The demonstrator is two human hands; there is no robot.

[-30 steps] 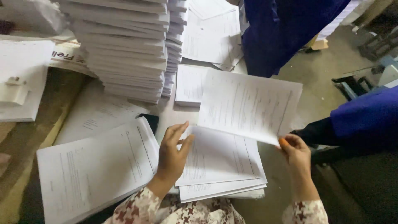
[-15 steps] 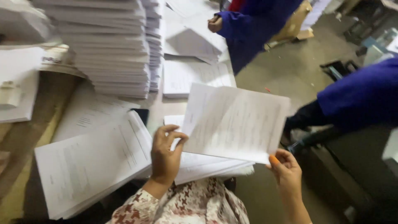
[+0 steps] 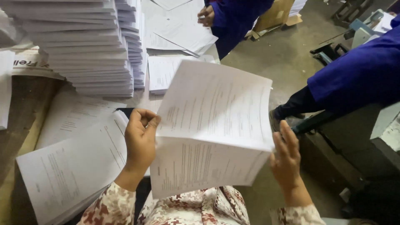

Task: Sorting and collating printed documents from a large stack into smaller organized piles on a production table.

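Note:
A sheaf of white printed sheets (image 3: 212, 125) is lifted off the table and held in front of me, slightly fanned. My left hand (image 3: 141, 139) pinches its left edge between thumb and fingers. My right hand (image 3: 286, 156) supports its right edge with fingers spread against the paper. Both sleeves carry a red and cream pattern. To my left a stack of printed sheets (image 3: 71, 166) lies on the table.
Tall piles of white paper (image 3: 79, 46) fill the back left of the table. More loose sheets (image 3: 175, 33) lie beyond. A person in blue (image 3: 233, 16) handles paper at the far end; another person's blue sleeve (image 3: 358, 79) is at the right above the concrete floor.
The sheaf was picked up from the pile on the table and brought toward me. Both hands rose with it, and the view shifted closer.

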